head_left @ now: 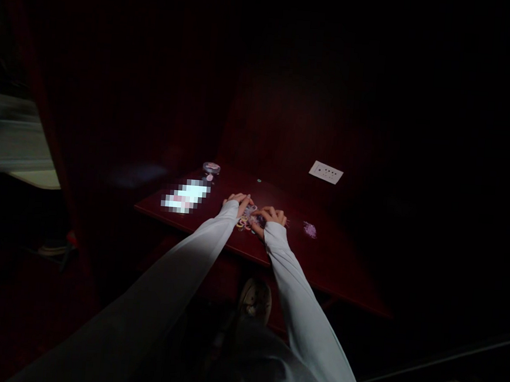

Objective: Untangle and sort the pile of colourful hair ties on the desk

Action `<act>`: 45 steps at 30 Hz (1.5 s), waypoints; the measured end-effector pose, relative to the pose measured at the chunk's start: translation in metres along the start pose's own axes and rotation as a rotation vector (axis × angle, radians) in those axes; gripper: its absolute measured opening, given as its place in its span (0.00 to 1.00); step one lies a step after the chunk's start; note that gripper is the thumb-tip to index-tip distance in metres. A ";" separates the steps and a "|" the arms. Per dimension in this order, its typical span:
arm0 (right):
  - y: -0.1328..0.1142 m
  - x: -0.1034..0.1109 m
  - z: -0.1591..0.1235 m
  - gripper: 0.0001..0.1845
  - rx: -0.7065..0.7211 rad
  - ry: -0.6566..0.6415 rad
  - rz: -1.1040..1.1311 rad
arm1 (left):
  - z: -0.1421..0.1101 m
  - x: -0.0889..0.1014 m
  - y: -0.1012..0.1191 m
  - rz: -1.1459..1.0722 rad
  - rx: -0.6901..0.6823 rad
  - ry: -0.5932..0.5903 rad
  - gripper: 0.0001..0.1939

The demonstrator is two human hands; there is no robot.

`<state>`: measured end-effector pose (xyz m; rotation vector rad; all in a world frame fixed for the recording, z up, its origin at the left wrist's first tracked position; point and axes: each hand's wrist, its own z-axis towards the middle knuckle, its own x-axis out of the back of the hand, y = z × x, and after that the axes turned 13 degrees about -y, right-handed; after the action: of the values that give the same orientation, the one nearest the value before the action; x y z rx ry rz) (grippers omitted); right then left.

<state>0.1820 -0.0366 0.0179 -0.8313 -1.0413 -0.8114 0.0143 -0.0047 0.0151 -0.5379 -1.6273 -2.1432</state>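
A loose pile of small coloured rings, apparently hair ties (247, 221), lies on the dark red table (216, 229) between my hands. My left hand (238, 200) rests at the pile's left edge, its fingers laid out over the tabletop and rings. From the right, my right hand (273, 217) reaches over the same pile with thumb and forefinger apart. Pink, yellow and purple pieces show between the hands; some are hidden under the fingers. Farther right sits a separate purple bunch (309, 229), apparently also hair ties.
A bright, blurred-out screen (186, 196) lies on the table's left side. Behind it stands a small round clear container (211, 168). One green ring (259, 181) lies near the back. A white socket panel (326, 172) is on the dark wall. My shoe (255, 300) shows below the table edge.
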 end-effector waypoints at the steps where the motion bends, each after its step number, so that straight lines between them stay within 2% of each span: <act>1: 0.001 0.000 0.000 0.14 -0.003 0.000 -0.002 | 0.000 0.000 0.000 -0.002 0.003 -0.002 0.23; 10: 0.006 -0.005 0.003 0.15 -0.049 0.026 0.006 | -0.001 0.001 0.002 -0.014 0.017 -0.030 0.23; 18: 0.009 -0.004 0.001 0.14 -0.081 0.046 0.009 | 0.001 0.001 -0.001 0.024 -0.013 -0.054 0.18; 26: 0.014 -0.008 0.002 0.13 -0.092 0.042 0.052 | -0.004 0.001 -0.002 0.093 0.049 0.017 0.10; 30: 0.013 -0.005 0.002 0.11 -0.114 0.013 0.094 | -0.006 0.003 -0.001 0.116 0.092 0.058 0.09; 45: 0.023 -0.013 0.007 0.12 -0.247 0.157 0.345 | -0.006 0.003 -0.001 0.191 0.039 -0.079 0.05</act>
<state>0.1956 -0.0178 0.0034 -1.1028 -0.6419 -0.7037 0.0113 -0.0106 0.0146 -0.7425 -1.5855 -1.9705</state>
